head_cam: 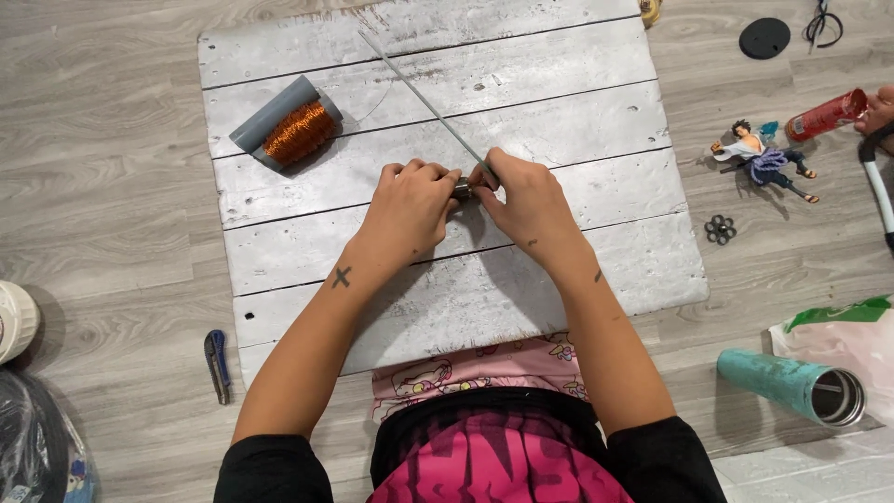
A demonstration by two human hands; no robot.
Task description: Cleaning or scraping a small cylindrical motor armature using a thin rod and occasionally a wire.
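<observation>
At the middle of the frame, both hands meet over a whitewashed wooden board [559,270] laid on the floor. Her left hand [410,207] is curled, fingertips pinching a small dark piece that barely shows between the two hands. The right hand [531,207] pinches the near end of a thin grey rod [419,98], which runs from the fingers up toward the top centre of the frame, lying low over the board. By the look of it the rod's end is being fitted or held against that little piece; what the piece is I cannot tell. Any further work would want a steady grip from both hands at that joint.

Toward the upper left, a spool of copper wire [298,130] rests on a grey sheet. A utility knife [217,363] lies at lower left, a toy figure [764,158] at right, a teal tumbler [792,384] lower right.
</observation>
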